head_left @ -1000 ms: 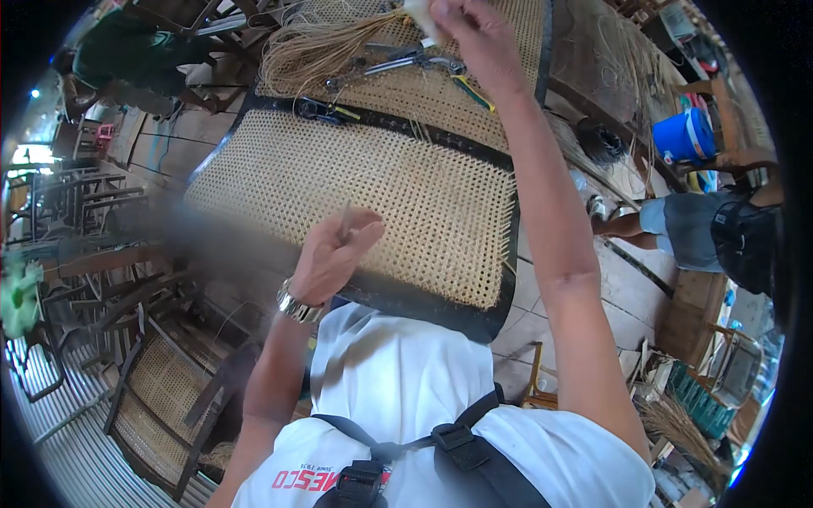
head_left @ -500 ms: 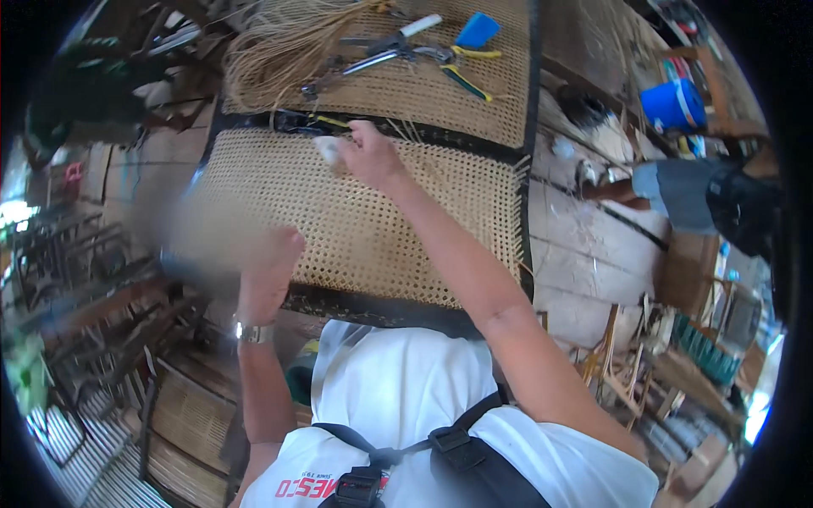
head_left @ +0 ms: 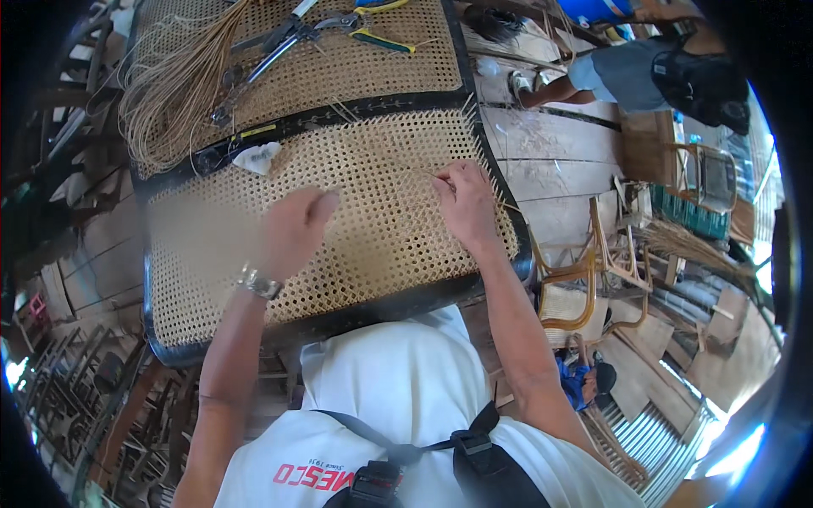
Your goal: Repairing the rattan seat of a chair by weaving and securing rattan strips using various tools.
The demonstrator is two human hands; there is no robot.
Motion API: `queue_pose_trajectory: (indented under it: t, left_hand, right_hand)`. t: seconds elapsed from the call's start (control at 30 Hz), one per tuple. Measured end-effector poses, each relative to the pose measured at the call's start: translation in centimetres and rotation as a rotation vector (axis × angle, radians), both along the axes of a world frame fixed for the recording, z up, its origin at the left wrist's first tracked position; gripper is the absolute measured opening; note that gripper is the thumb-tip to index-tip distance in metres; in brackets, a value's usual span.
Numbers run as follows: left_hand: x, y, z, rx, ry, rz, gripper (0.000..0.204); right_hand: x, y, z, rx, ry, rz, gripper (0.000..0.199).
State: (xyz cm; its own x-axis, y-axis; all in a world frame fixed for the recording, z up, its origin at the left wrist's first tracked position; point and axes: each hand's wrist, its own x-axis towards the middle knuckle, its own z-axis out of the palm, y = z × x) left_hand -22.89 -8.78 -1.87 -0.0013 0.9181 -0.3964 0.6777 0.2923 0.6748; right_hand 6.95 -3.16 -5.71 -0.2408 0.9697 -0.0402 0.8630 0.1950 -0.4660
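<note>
A woven cane panel (head_left: 364, 271) in a dark frame lies in front of me, its weave open with small holes. My right hand (head_left: 467, 207) is over its right part, thumb and fingers closed at a thin cane strand (head_left: 411, 168). My left hand (head_left: 292, 230) hovers over the left middle of the panel, fingers curled; what they hold, if anything, is hidden. A pale blur covers the panel beside it. A crumpled white cloth or wad (head_left: 257, 158) rests near the dark crossbar (head_left: 313, 118), apart from both hands.
Beyond the crossbar, a bundle of loose cane strands (head_left: 182, 93) lies beside yellow-and-green-handled pliers (head_left: 381, 41) and a metal tool (head_left: 273, 61). A person in grey shorts (head_left: 622, 72) stands at right. Chair frames (head_left: 584, 288) stand at lower right; another person (head_left: 584, 381) is near them.
My right hand has left the crossbar and come back to the right part of the panel. My left hand has moved rightward over the weave. The view has shifted, so the tools sit farther up and left.
</note>
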Motion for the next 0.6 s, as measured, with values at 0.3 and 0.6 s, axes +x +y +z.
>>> queue_pose_trajectory:
  t: [0.3,0.6]
  left_hand:
    - [12.0,0.4,-1.2,0.164,-0.13,-0.324,0.027]
    - [20.0,1.6,-1.6,0.174,-0.076,-0.477,0.022]
  right_hand:
    - [5.6,4.3,2.1,-0.411,1.412,-0.412,0.012]
    - [5.7,6.3,7.9,-0.347,0.819,-0.242,0.014]
